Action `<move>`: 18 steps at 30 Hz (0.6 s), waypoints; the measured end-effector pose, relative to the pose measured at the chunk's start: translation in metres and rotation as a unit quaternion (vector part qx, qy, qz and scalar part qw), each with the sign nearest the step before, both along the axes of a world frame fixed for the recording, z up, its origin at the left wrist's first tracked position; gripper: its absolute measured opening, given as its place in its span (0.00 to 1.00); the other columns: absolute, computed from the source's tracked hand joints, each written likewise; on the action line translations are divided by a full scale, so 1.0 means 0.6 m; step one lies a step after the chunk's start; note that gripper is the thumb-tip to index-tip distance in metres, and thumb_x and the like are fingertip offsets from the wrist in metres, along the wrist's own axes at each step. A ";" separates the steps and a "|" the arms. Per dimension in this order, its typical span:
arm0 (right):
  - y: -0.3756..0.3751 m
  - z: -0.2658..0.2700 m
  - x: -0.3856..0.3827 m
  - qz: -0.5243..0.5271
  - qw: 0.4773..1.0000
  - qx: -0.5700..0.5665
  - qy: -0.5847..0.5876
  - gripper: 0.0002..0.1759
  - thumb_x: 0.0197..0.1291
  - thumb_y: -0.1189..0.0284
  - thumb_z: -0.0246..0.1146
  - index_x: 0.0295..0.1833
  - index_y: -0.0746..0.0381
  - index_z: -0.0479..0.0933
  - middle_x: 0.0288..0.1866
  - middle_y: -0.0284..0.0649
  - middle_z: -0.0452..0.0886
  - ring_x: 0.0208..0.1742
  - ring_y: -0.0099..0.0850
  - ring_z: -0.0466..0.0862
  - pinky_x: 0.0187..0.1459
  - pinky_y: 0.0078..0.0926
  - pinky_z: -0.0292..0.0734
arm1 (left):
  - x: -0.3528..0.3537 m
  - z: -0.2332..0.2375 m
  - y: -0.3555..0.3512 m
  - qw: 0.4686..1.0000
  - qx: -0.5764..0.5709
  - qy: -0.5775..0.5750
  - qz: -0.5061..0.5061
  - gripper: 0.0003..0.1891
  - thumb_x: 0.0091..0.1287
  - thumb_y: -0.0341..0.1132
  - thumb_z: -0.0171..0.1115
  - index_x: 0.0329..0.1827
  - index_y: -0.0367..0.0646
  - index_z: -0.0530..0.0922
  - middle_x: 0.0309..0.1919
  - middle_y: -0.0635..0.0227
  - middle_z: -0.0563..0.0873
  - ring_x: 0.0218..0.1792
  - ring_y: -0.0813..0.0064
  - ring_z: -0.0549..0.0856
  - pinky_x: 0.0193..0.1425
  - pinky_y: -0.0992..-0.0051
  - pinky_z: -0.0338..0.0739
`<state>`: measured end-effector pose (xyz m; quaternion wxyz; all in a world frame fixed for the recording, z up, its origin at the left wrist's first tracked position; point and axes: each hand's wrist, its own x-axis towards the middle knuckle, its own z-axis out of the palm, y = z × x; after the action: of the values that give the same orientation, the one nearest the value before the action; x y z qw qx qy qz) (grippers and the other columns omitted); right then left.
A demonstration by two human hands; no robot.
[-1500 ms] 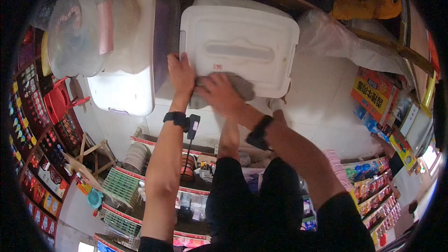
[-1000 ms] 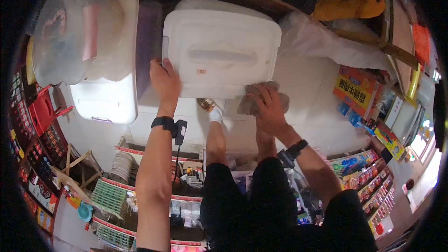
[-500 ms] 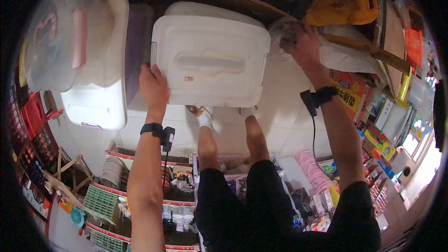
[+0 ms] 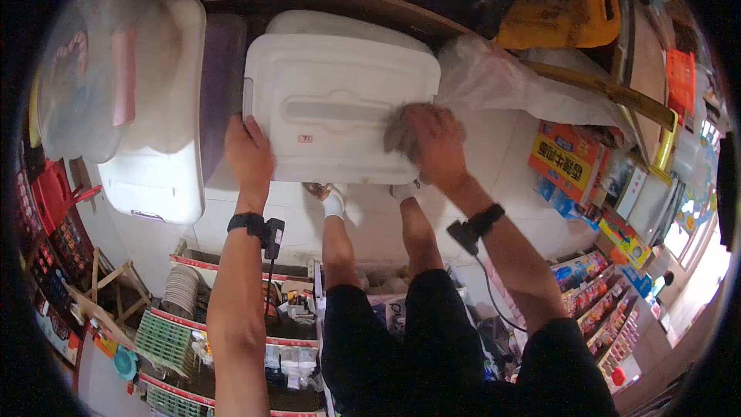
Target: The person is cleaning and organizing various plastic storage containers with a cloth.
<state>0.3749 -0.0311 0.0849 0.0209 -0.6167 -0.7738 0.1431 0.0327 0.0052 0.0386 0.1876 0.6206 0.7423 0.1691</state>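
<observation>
A white lidded storage box (image 4: 347,139) stands in the middle of the view, with a small label on its lid. At its left edge my left hand (image 4: 249,156) rests against the rim, fingers curled over the side. My right hand (image 4: 440,143) is closed on a crumpled grey-brown cloth (image 4: 401,131) over the right part of the lid. The cloth and the fingers are slightly blurred, and part of the cloth is hidden behind the hand.
Another white box (image 4: 158,177) under plastic wrapping stands at the left. A yellow jug (image 4: 559,19) and plastic sheeting (image 4: 502,81) lie at the upper right. Below are shelves with green baskets (image 4: 166,340); a printed orange carton (image 4: 567,158) is at the right.
My right hand has moved left and down with the cloth, from beyond the box's right corner onto its lid. My left hand remains at the left edge.
</observation>
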 end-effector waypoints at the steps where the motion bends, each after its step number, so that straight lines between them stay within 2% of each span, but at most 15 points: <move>1: 0.054 0.009 0.003 -0.031 0.999 -0.013 0.002 0.31 0.41 0.78 0.68 0.58 0.65 0.76 0.56 0.50 0.79 0.62 0.51 0.74 0.66 0.50 0.68 | 0.001 -0.001 -0.004 1.000 0.019 0.010 -0.001 0.14 0.78 0.38 0.48 0.42 0.33 0.74 0.35 0.43 0.82 0.39 0.37 0.80 0.45 0.46 0.72; 2: 0.108 0.012 0.005 -0.058 0.998 -0.016 0.004 0.32 0.38 0.82 0.65 0.57 0.64 0.77 0.54 0.50 0.80 0.60 0.52 0.75 0.65 0.48 0.69 | 0.004 -0.003 0.002 0.999 0.049 0.021 0.001 0.14 0.78 0.38 0.48 0.42 0.33 0.73 0.34 0.44 0.81 0.39 0.38 0.80 0.44 0.46 0.72; 6: 0.085 -0.010 0.013 -0.045 0.996 0.047 0.058 0.31 0.37 0.84 0.65 0.55 0.66 0.77 0.52 0.51 0.81 0.57 0.53 0.75 0.62 0.48 0.70 | 0.008 0.001 -0.007 0.999 0.004 0.035 0.018 0.15 0.78 0.39 0.48 0.44 0.34 0.74 0.38 0.44 0.82 0.41 0.39 0.81 0.43 0.47 0.74; 8: 0.046 -0.001 -0.002 -0.078 0.996 0.014 0.040 0.32 0.41 0.75 0.71 0.58 0.66 0.75 0.55 0.52 0.79 0.60 0.50 0.74 0.65 0.49 0.69 | 0.007 0.010 -0.007 0.998 -0.016 0.042 0.054 0.16 0.78 0.41 0.49 0.47 0.34 0.75 0.41 0.43 0.84 0.43 0.40 0.82 0.42 0.48 0.76; 10: 0.010 0.010 -0.021 -0.134 0.988 -0.068 0.018 0.34 0.41 0.73 0.73 0.59 0.65 0.75 0.56 0.52 0.78 0.62 0.50 0.73 0.67 0.50 0.67 | 0.002 0.009 -0.007 0.997 0.004 0.055 0.046 0.17 0.78 0.42 0.49 0.49 0.34 0.75 0.42 0.43 0.84 0.43 0.40 0.83 0.42 0.49 0.76; 12: -0.058 0.036 -0.042 -0.088 0.989 -0.119 0.000 0.36 0.40 0.71 0.74 0.60 0.64 0.75 0.57 0.51 0.78 0.63 0.49 0.73 0.69 0.50 0.65 | 0.006 0.015 -0.009 0.997 0.026 0.058 0.039 0.18 0.77 0.42 0.49 0.50 0.33 0.75 0.42 0.43 0.85 0.44 0.40 0.84 0.42 0.49 0.77; 14: -0.102 0.055 -0.049 -0.068 0.989 -0.127 0.025 0.36 0.40 0.71 0.75 0.60 0.64 0.75 0.57 0.51 0.78 0.63 0.49 0.73 0.69 0.50 0.65 | 0.009 0.026 -0.007 0.995 -0.064 0.058 0.052 0.18 0.78 0.43 0.49 0.51 0.35 0.77 0.41 0.45 0.86 0.43 0.42 0.84 0.45 0.49 0.77; 16: -0.105 0.046 -0.050 -0.051 0.988 -0.135 0.059 0.36 0.40 0.71 0.75 0.60 0.64 0.75 0.57 0.50 0.78 0.64 0.49 0.74 0.69 0.50 0.65 | 0.009 0.017 -0.007 0.993 -0.067 0.072 0.058 0.18 0.78 0.44 0.49 0.50 0.35 0.78 0.41 0.46 0.86 0.44 0.43 0.84 0.45 0.49 0.78; 18: -0.080 0.027 -0.035 -0.035 0.997 -0.068 0.010 0.31 0.38 0.74 0.71 0.55 0.62 0.77 0.55 0.47 0.78 0.59 0.49 0.76 0.61 0.46 0.72 | 0.004 0.013 -0.006 0.992 -0.069 0.084 0.064 0.18 0.78 0.44 0.49 0.50 0.36 0.79 0.41 0.47 0.86 0.44 0.44 0.84 0.45 0.49 0.78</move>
<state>0.3539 -0.0791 0.1011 -0.0090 -0.6416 -0.7402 0.2008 0.0351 0.0013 0.0464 0.1557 0.5692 0.8036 0.0768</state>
